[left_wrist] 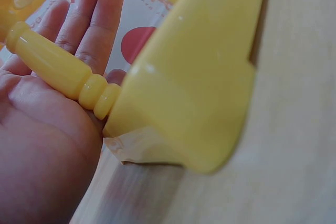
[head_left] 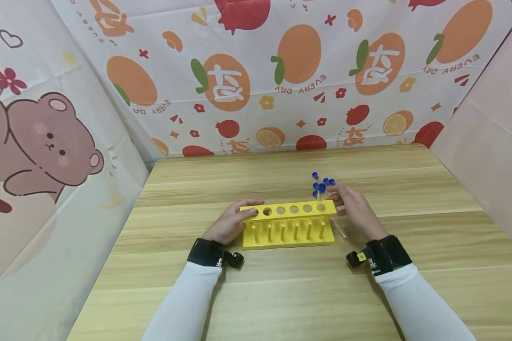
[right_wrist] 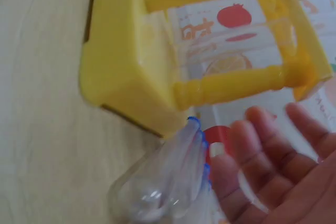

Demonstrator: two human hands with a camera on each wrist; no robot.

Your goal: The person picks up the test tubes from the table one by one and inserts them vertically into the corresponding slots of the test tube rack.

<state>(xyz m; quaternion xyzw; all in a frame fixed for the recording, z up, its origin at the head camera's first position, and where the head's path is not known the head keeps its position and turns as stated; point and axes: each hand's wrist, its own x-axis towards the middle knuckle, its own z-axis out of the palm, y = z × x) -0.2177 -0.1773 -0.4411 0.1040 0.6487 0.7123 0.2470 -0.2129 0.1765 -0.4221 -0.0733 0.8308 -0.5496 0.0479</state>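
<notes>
A yellow test tube rack [head_left: 288, 244], with a row of holes on top and pegs on its base, stands on the table. My left hand [head_left: 230, 222] holds its left end, thumb at the top plate and fingers reaching behind. In the left wrist view those fingers [left_wrist: 107, 22] extend past the yellow end post [left_wrist: 58, 64]. One clear test tube with a blue cap [head_left: 321, 188] stands in the rightmost hole. Beside it is my right hand [head_left: 358, 210], its fingers loosely bent. The right wrist view shows these fingers [right_wrist: 270, 145] apart from the rack's post [right_wrist: 231, 88].
Several more clear tubes [right_wrist: 163, 182] with blue caps lie on the wooden table [head_left: 281, 293] behind and right of the rack. A fruit-print cloth [head_left: 256, 76] hangs at the back. On the left hangs a bear-print cloth [head_left: 51, 142].
</notes>
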